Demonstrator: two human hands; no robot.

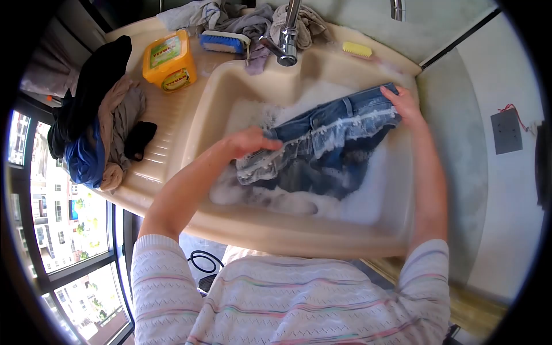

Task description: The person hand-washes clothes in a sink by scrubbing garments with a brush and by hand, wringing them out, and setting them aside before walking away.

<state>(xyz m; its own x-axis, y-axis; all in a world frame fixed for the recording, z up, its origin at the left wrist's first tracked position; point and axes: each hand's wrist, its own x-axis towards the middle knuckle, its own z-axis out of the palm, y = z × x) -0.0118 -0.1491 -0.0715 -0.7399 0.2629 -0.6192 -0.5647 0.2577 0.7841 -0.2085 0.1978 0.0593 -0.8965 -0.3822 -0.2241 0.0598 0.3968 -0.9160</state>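
Note:
Wet blue denim shorts (328, 123) with a frayed, foamy strip are stretched across a beige sink (310, 238). My left hand (252, 143) grips their left end, thumb on top and fingers partly hidden. At the upper right corner of the waistband, my right hand (404, 104) is closed on the cloth. The lower part of the denim lies in sudsy water (287, 201), so its edge is partly hidden by foam.
A chrome faucet (287, 49) stands at the back rim. Behind are grey cloths (244, 26), a blue brush (223, 42) and a yellow brush (357, 49). An orange tub (170, 62) and piled clothes (103, 115) sit on the left ledge.

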